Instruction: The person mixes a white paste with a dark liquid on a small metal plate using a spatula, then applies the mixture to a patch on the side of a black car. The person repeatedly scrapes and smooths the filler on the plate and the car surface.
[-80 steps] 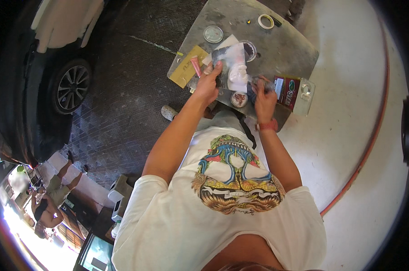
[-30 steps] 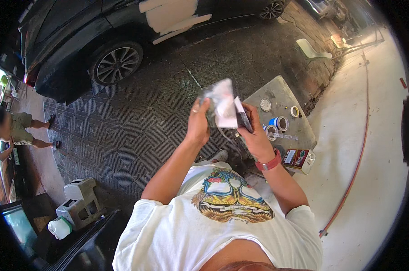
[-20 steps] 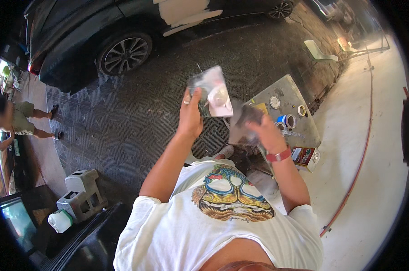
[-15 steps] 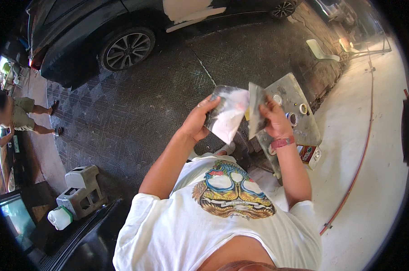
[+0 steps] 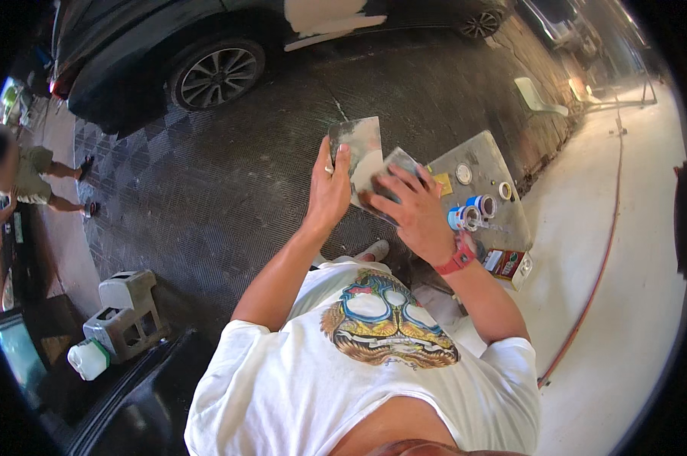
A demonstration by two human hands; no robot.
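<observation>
My left hand (image 5: pixel 330 190) grips a flat, thin plate (image 5: pixel 364 144) by its left edge; pale putty-like paste is smeared over its face. In my right hand (image 5: pixel 418 216) is a second flat, greyish rectangular plate (image 5: pixel 401 161), its fingers spread over the top of it. The second plate lies against or just over the lower right part of the first; whether they touch is hard to tell. Both are held up in front of my body, left of a small table (image 5: pixel 476 148).
On the table are blue-sided open cans (image 5: pixel 465 219), a white round lid (image 5: pixel 463 173), a yellow piece (image 5: pixel 443 184) and a rectangular tin (image 5: pixel 504 264). A dark car (image 5: pixel 146 45) with a pale patch stands ahead. Far left is another person (image 5: pixel 36 175); nearer, a grey step stool (image 5: pixel 127 292) and white jug (image 5: pixel 89 360).
The paste-covered plate has moved left and up and turned more upright. My right hand has come left with its plate, across the first plate's lower right part.
</observation>
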